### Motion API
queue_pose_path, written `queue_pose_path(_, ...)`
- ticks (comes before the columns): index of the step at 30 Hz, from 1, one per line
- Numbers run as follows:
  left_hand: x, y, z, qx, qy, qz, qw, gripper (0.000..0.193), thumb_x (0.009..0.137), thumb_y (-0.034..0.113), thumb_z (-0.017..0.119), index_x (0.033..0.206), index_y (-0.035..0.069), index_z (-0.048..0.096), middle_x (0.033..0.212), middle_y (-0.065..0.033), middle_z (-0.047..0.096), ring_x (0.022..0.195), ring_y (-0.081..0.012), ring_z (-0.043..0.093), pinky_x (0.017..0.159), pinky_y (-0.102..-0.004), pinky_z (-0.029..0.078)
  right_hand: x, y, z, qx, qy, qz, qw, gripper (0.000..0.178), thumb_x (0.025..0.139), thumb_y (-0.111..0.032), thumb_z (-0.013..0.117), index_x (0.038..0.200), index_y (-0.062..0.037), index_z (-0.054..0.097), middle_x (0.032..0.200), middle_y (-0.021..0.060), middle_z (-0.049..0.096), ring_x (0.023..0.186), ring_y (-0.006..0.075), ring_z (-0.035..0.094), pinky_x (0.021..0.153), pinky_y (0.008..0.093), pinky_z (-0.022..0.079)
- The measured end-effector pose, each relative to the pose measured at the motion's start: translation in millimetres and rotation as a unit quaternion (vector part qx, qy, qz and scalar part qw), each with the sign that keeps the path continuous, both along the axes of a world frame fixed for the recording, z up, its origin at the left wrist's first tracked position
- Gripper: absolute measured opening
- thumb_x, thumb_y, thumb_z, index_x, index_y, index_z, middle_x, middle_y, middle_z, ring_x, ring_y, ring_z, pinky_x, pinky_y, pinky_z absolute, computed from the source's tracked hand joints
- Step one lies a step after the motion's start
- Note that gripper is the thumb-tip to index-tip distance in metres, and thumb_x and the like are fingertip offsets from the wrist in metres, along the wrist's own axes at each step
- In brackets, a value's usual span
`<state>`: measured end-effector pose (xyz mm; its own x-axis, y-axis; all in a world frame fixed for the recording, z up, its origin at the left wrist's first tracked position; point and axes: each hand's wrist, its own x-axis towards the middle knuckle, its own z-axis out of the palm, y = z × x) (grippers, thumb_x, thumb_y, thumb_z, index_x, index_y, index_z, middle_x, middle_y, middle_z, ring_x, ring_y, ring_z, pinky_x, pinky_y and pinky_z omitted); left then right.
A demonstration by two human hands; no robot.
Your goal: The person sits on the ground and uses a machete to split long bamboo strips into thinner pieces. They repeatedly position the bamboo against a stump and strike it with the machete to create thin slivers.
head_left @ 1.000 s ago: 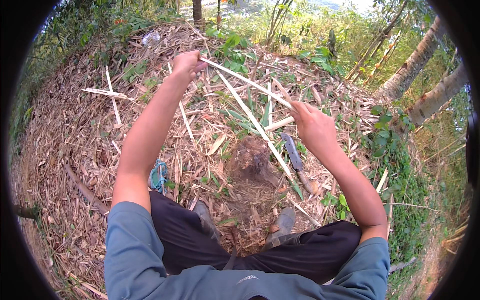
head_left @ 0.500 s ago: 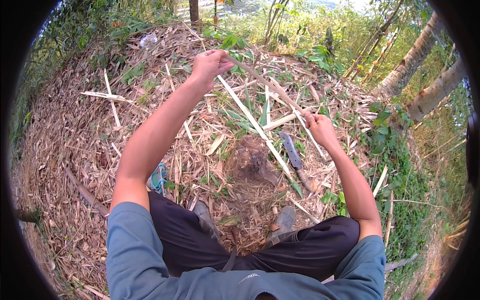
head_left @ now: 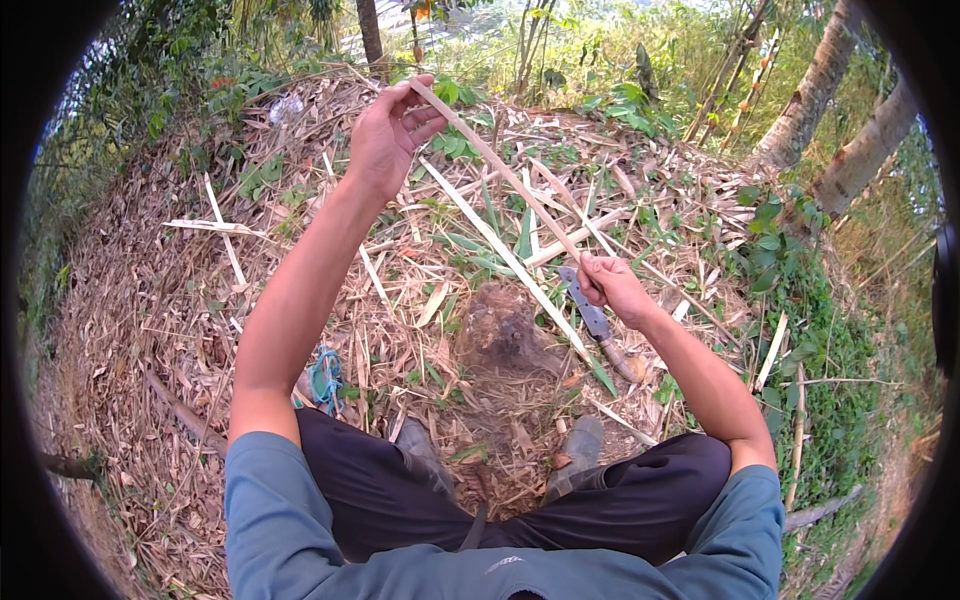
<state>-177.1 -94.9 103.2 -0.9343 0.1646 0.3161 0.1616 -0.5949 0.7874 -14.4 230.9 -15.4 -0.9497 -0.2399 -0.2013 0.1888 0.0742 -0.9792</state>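
A long, thin bamboo strip [head_left: 500, 168] is stretched slantwise between my two hands. Its far upper end is pinched between the thumb and a finger of my left hand [head_left: 385, 145], whose other fingers are loosely curled. Closer to me, my right hand [head_left: 615, 288] grips the strip's lower part with thumb and fingers. Just below that hand lies a machete [head_left: 590, 312] with a dark blade and a brownish handle, partly hidden by the hand. A longer pale strip [head_left: 490, 235] with a greenish end rests on the ground beneath the held one.
A brown stump [head_left: 500, 325] rises in front of my boots. Dry leaves and several split bamboo pieces [head_left: 575, 240] litter the ground. A blue cord bundle [head_left: 325, 378] lies by my left knee. Tree trunks [head_left: 815, 95] and green creepers [head_left: 825, 330] stand to the right.
My right hand has moved down and to the left, over the machete's blade. My left hand has shifted slightly up and left, turning its palm more into view. The strip now slants more steeply.
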Motion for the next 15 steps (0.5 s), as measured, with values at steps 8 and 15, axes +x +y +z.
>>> queue_pose_path(8,7,13,8,0.045,0.053,-0.070,0.995,0.021,0.107,0.020,0.045,0.112,0.004,0.057,0.096,-0.0093,0.067,0.085,-0.0222,0.068,0.086,-0.0380,0.058,5,-23,-20,0.109,-0.014,-0.005,0.994,0.049,0.110,-0.044,0.036,0.120,-0.0044,0.064,0.102,0.0115,0.070,0.094,0.0192,0.065,0.081,0.0328,0.052)
queue_pose_path(15,42,-12,25,-0.172,0.152,-0.014,0.973,0.022,0.108,0.026,0.047,0.112,0.007,0.057,0.066,0.0058,0.045,0.047,-0.0013,0.032,0.038,-0.0160,0.025,-1,102,-101,0.393,-0.058,-0.038,0.917,0.039,0.097,-0.034,0.063,0.116,-0.0004,0.068,0.094,0.0098,0.073,0.085,0.0173,0.069,0.079,0.0332,0.054)
